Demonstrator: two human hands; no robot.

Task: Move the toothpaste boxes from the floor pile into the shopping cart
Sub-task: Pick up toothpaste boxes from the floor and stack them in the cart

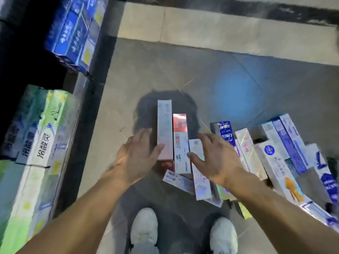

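- While both of my hands hover over the floor pile of toothpaste boxes (pixel 238 158), neither holds anything: my left hand (pixel 136 156) has its fingers spread and relaxed beside the pale pink box (pixel 165 129), and my right hand (pixel 216 158) is splayed above the holographic white box (pixel 200 173). Whether any fingertip touches cardboard cannot be told through the motion blur.
- Risk 1, partial grip: the pale pink box, the red-and-white box (pixel 180 142) and the holographic white box lie side by side, touching. Squeezing them as a bundle from the two outer faces could let the middle one slide out.
- Risk 2, disturbed pile: boxes on the right overlap at angles, among them the blue starry box (pixel 226 133) and the white box with orange print (pixel 280 169). Lifting a lower box may drag or tip those resting on it.
- Risk 3, footing: my white shoes (pixel 145 230) stand just beside the near edge of the pile, so a dropped box could land underfoot.
- Risk 4, transfer: the shopping cart is not in view, so I judge the carry will need a turn, which loosens a weak hold.
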